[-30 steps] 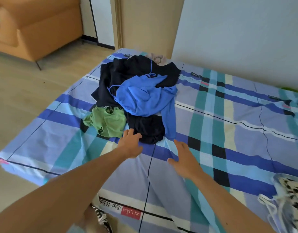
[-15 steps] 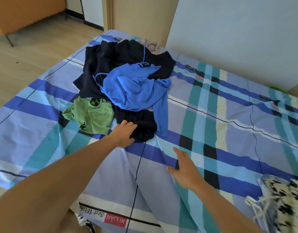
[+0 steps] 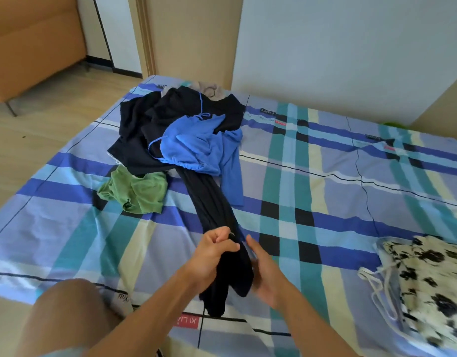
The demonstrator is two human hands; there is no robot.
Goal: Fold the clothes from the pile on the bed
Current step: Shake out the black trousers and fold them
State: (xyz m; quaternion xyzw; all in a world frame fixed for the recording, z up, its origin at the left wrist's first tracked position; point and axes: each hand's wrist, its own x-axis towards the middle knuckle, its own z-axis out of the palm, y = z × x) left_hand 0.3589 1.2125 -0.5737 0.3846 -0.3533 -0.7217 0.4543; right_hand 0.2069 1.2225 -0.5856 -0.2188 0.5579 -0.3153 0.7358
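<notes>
A pile of clothes (image 3: 170,119) lies at the far left of the bed: dark garments, a blue top (image 3: 196,148) over them and a green garment (image 3: 137,190) at the near left. A long black garment (image 3: 212,202) stretches from under the blue top toward me. My left hand (image 3: 212,253) grips its near end, fingers curled round the cloth. My right hand (image 3: 266,271) is beside it on the right, palm against the cloth; blur hides whether its fingers curl round it.
The bed carries a blue, teal and cream plaid sheet (image 3: 325,202). A white cloth with black flowers (image 3: 425,284) lies at the near right. An orange sofa (image 3: 29,47) stands on the wooden floor at the far left. A wall runs behind the bed.
My left hand took hold of the black garment at the pile's near edge and pulled it out toward me. My right hand left the sheet and came up against the garment.
</notes>
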